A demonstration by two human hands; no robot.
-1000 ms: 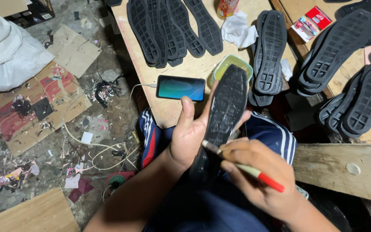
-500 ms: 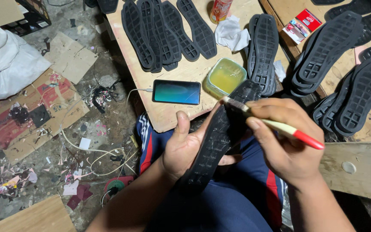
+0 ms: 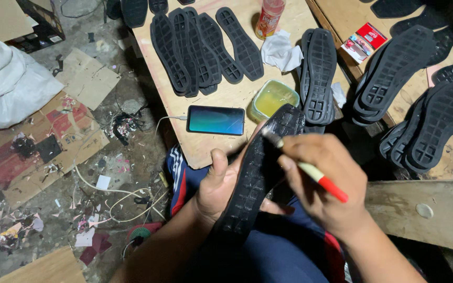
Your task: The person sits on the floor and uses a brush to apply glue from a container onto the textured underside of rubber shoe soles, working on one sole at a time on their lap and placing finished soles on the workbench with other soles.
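While our left hand (image 3: 221, 191) is gripping the black sole (image 3: 258, 173) tilted up, our right hand (image 3: 326, 183) is pinching a brush (image 3: 310, 170) beside the glue tub (image 3: 272, 98), fingers closed.

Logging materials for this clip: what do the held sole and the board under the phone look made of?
Shoe sole in the left hand: probably moulded rubber, matte black, with a blocky tread grid. Board: likely plywood, pale, unfinished, with faint grain and a raw edge.

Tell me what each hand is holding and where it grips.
The left hand cradles a black shoe sole around its middle edge. The right hand pinches a brush midway along its handle.
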